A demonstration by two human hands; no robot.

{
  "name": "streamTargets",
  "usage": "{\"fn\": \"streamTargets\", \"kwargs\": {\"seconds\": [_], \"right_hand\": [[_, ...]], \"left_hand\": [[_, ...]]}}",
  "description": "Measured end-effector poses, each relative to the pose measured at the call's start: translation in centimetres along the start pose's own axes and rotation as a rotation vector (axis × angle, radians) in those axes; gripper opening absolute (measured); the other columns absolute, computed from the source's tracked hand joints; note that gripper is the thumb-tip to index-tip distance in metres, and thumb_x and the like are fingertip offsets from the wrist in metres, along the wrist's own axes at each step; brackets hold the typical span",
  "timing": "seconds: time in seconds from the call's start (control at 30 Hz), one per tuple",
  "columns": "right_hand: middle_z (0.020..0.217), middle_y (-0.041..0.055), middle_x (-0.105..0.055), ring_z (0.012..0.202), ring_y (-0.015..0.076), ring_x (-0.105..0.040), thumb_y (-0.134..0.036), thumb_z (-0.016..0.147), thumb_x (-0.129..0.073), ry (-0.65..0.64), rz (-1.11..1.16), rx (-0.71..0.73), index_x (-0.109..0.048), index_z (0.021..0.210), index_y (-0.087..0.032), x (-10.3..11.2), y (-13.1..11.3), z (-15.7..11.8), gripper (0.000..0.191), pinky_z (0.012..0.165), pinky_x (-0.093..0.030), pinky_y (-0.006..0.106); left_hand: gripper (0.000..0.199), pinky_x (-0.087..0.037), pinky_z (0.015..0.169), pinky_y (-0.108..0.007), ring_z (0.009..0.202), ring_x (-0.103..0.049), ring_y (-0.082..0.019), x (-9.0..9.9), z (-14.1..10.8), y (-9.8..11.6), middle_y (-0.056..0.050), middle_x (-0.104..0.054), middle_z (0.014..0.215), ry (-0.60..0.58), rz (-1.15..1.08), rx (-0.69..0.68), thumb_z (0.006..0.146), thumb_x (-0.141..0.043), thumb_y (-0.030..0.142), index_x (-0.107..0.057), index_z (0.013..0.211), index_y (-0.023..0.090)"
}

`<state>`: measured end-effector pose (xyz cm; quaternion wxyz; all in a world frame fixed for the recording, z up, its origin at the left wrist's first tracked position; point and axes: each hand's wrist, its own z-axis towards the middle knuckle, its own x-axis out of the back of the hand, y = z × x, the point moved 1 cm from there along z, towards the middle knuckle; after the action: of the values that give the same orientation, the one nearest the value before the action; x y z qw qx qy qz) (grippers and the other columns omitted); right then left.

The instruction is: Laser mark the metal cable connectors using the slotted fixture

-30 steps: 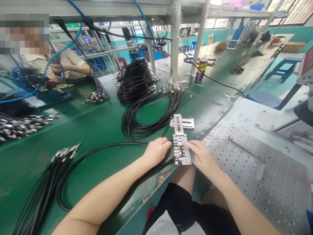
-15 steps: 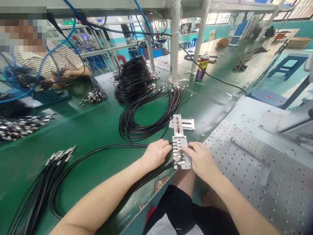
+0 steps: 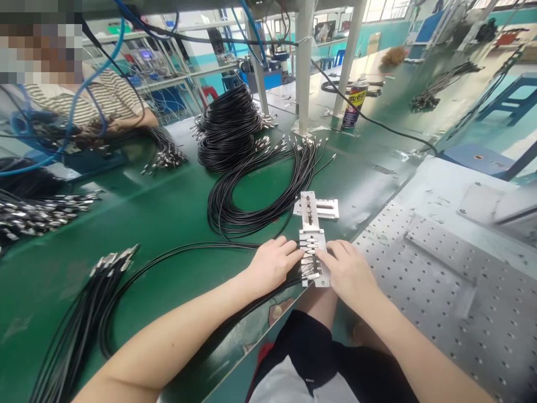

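Note:
A pale metal fixture [image 3: 322, 275] lies at the table's edge, with several silver cable connectors [image 3: 309, 252] side by side in its slots. My left hand [image 3: 276, 261] is closed at the fixture's left side, its fingers pinching at a black cable near the connectors. On the right side, my right hand [image 3: 347, 267] rests against the fixture, thumb on the connector ends and the other fingers bent beside it; whether it grips anything is hidden. Black cables [image 3: 188, 245] run left from the fixture across the green table.
A slotted metal plate [image 3: 327, 208] lies just beyond the fixture. Coiled black cables [image 3: 229, 134] and a spray can [image 3: 354, 103] stand farther back. A cable bundle [image 3: 79, 302] lies at left. A perforated metal surface [image 3: 444, 291] is at right. Another person sits across the table.
The view has shifted slightly, moving the scene a little to the right. My left hand's fingers have moved slightly down along the fixture's left side.

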<state>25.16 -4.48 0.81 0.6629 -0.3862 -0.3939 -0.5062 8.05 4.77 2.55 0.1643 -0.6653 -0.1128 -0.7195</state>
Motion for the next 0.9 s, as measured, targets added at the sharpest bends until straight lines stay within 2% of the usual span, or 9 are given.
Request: {"fn": "streamTargets", "kwargs": {"seconds": [0.17, 0.27, 0.37, 0.43, 0.53, 0.6, 0.7, 0.9], "right_hand": [[0.097, 0.0103, -0.057, 0.094, 0.0235, -0.049, -0.002, 0.077, -0.037, -0.007, 0.112, -0.048, -0.063, 0.104, -0.019, -0.1, 0.7, -0.5, 0.041, 0.081, -0.046, 0.04], [0.11, 0.009, -0.053, 0.105, 0.023, -0.047, 0.0, 0.075, -0.033, 0.001, 0.222, -0.047, -0.056, 0.115, -0.023, -0.5, 1.3, -1.5, 0.052, 0.087, -0.045, 0.043], [0.117, 0.0086, -0.05, 0.111, 0.0223, -0.045, 0.001, 0.072, -0.03, 0.006, 0.287, -0.055, -0.053, 0.118, -0.023, -0.7, 1.6, -2.2, 0.057, 0.091, -0.044, 0.044], [0.117, 0.0083, -0.051, 0.111, 0.0216, -0.046, 0.002, 0.071, -0.029, 0.001, 0.305, -0.067, -0.053, 0.117, -0.022, -0.6, 1.7, -2.2, 0.057, 0.091, -0.044, 0.043], [0.114, 0.0072, -0.054, 0.108, 0.0205, -0.049, 0.003, 0.069, -0.029, 0.007, 0.316, -0.082, -0.051, 0.118, -0.021, 0.0, 1.6, -1.9, 0.059, 0.092, -0.044, 0.044], [0.113, 0.0064, -0.056, 0.105, 0.02, -0.051, 0.002, 0.069, -0.029, 0.017, 0.314, -0.093, -0.05, 0.121, -0.022, 0.3, 1.5, -1.6, 0.061, 0.09, -0.045, 0.043], [0.108, 0.0059, -0.059, 0.101, 0.0199, -0.053, 0.003, 0.069, -0.028, 0.031, 0.273, -0.091, -0.051, 0.119, -0.022, 0.6, 1.2, -1.4, 0.061, 0.087, -0.046, 0.042], [0.108, 0.0084, -0.058, 0.104, 0.0217, -0.05, 0.005, 0.07, -0.03, -0.016, 0.133, -0.028, -0.059, 0.111, -0.022, 0.6, 0.7, -1.7, 0.057, 0.087, -0.043, 0.041]], "left_hand": [[0.018, -0.038, 0.07, -0.033, 0.088, -0.046, -0.021, 2.9, 0.3, 0.9, -0.008, -0.054, 0.099, -0.075, 0.003, 0.013, 0.085, -0.043, 0.02, -0.058, 0.095, 0.018], [0.018, -0.039, 0.067, -0.029, 0.08, -0.05, -0.018, 3.8, -0.6, 1.3, -0.006, -0.055, 0.09, -0.187, -0.124, 0.081, 0.085, -0.048, 0.031, -0.057, 0.087, 0.015], [0.011, -0.039, 0.062, -0.024, 0.071, -0.052, -0.014, 3.7, -1.8, 1.2, -0.001, -0.057, 0.078, -0.284, -0.345, 0.167, 0.081, -0.054, 0.026, -0.056, 0.075, 0.017], [0.011, -0.038, 0.06, -0.022, 0.066, -0.052, -0.012, 3.4, -2.3, 0.8, 0.002, -0.057, 0.071, -0.258, -0.525, 0.218, 0.08, -0.052, 0.023, -0.055, 0.071, 0.018], [0.012, -0.039, 0.056, -0.021, 0.06, -0.053, -0.01, 3.1, -2.3, 0.2, 0.004, -0.057, 0.066, -0.159, -0.715, 0.334, 0.083, -0.045, 0.023, -0.055, 0.077, 0.019], [0.015, -0.041, 0.058, -0.021, 0.062, -0.055, -0.011, 2.9, -1.9, 0.0, 0.003, -0.059, 0.069, -0.079, -0.689, 0.374, 0.085, -0.042, 0.021, -0.056, 0.081, 0.019], [0.015, -0.042, 0.067, -0.024, 0.074, -0.057, -0.013, 2.2, -1.1, 0.2, 0.001, -0.061, 0.079, -0.001, -0.496, 0.324, 0.085, -0.044, 0.019, -0.059, 0.08, 0.019], [0.02, -0.042, 0.064, -0.023, 0.072, -0.055, -0.013, 0.9, -0.3, 1.0, -0.002, -0.057, 0.079, -0.04, -0.277, 0.253, 0.088, -0.041, 0.019, -0.06, 0.08, 0.017]]}}
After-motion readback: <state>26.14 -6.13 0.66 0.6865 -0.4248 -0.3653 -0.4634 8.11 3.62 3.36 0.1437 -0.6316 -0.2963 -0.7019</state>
